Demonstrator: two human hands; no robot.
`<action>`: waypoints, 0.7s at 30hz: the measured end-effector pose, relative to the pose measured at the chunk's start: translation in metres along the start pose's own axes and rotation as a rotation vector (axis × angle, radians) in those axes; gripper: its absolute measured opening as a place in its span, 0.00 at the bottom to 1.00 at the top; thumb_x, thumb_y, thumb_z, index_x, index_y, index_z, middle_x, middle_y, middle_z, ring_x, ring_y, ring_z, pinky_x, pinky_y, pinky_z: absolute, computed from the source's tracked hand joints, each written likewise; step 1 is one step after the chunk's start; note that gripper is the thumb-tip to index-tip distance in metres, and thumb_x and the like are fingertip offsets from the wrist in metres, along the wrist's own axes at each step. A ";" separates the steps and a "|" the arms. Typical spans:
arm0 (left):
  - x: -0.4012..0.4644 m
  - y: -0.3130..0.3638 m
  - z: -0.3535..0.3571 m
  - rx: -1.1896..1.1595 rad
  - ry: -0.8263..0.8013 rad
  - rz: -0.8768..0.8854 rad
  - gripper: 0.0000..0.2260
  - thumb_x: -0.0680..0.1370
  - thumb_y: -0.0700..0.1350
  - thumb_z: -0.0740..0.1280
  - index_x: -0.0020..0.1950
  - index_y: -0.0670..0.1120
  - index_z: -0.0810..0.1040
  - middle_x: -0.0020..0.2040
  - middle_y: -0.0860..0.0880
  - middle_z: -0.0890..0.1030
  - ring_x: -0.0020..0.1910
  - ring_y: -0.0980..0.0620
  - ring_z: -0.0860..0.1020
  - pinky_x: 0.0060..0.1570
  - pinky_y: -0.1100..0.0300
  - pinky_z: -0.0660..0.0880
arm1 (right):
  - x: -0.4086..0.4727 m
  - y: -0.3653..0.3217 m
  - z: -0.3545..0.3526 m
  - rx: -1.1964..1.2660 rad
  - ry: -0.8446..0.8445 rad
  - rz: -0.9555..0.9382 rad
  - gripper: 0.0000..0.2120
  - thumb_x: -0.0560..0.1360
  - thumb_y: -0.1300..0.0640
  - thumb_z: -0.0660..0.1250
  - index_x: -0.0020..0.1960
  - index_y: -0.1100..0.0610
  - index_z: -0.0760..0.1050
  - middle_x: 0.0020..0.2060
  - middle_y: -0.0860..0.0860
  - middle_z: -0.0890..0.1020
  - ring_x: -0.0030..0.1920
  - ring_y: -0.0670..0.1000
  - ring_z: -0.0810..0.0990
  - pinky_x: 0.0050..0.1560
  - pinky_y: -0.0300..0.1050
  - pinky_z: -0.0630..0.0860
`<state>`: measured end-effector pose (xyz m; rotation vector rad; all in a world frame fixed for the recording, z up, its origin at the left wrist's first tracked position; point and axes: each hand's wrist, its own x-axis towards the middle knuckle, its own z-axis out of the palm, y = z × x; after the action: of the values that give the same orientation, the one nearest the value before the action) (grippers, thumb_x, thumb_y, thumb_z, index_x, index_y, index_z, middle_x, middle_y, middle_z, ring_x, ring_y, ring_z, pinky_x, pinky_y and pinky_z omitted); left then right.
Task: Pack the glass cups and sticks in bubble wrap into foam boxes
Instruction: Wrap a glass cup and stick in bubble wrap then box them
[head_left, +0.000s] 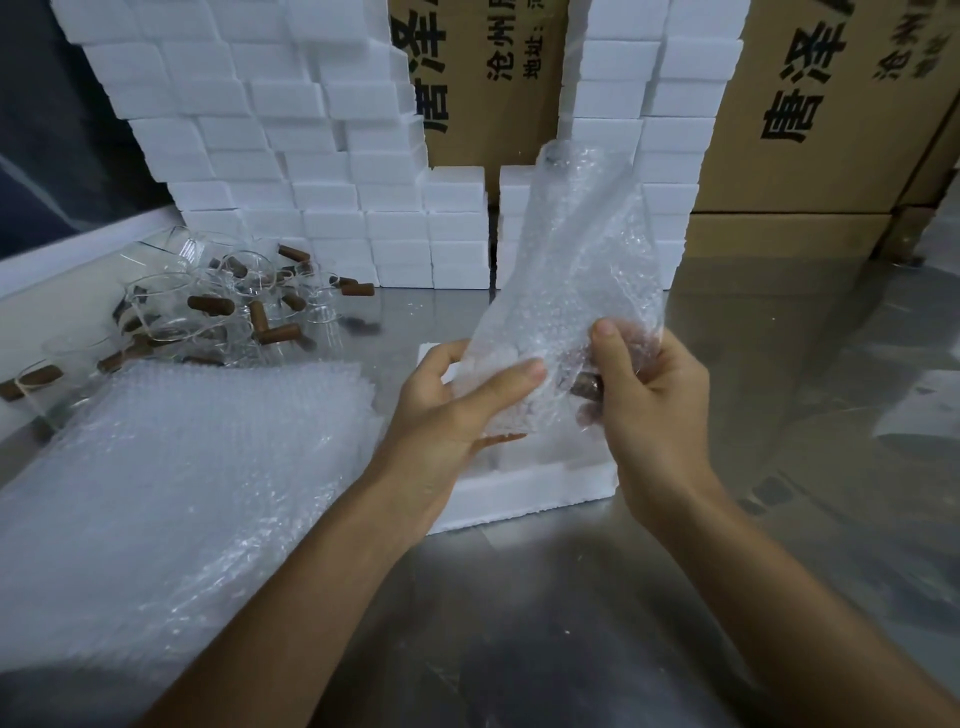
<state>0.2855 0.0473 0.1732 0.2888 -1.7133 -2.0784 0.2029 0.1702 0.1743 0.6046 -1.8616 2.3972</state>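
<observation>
— Steel tabletop (779, 364), wall of stacked foam boxes (291, 156) behind. And the hands?

— Left hand (447, 410) and right hand (649, 400) both gripped the bubble wrap bundle (571, 270), held above an open foam box (519, 493).

— Cups?

— Loose glass cups (171, 306) lay far left.

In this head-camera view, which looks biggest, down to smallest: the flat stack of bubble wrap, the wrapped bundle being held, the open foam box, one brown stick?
1. Stack of bubble wrap, nearest the camera, which flatters it.
2. Wrapped bundle.
3. Open foam box, partly hidden, so its rank against the bundle is unsure.
4. Brown stick.
</observation>
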 end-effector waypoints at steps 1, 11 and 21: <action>-0.001 0.000 0.001 0.016 0.008 0.005 0.28 0.65 0.54 0.78 0.62 0.47 0.77 0.53 0.49 0.86 0.52 0.49 0.84 0.52 0.51 0.80 | 0.000 0.001 0.000 -0.019 0.009 -0.033 0.06 0.81 0.56 0.66 0.47 0.57 0.78 0.30 0.45 0.82 0.29 0.44 0.81 0.26 0.37 0.73; 0.001 0.009 0.001 -0.022 0.143 -0.009 0.28 0.70 0.66 0.71 0.62 0.48 0.80 0.59 0.48 0.83 0.59 0.45 0.81 0.62 0.40 0.75 | -0.008 0.006 0.009 -0.081 0.018 -0.131 0.10 0.80 0.59 0.67 0.40 0.58 0.75 0.25 0.45 0.77 0.25 0.42 0.78 0.22 0.38 0.72; 0.006 0.004 -0.003 0.033 0.369 0.144 0.13 0.83 0.52 0.61 0.50 0.48 0.84 0.49 0.50 0.86 0.54 0.50 0.83 0.57 0.50 0.79 | -0.007 0.008 0.008 -0.100 0.021 -0.126 0.11 0.80 0.58 0.67 0.39 0.58 0.75 0.24 0.44 0.76 0.25 0.42 0.78 0.24 0.38 0.73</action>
<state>0.2822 0.0414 0.1770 0.5091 -1.4990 -1.7659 0.2094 0.1618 0.1665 0.6637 -1.8621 2.2101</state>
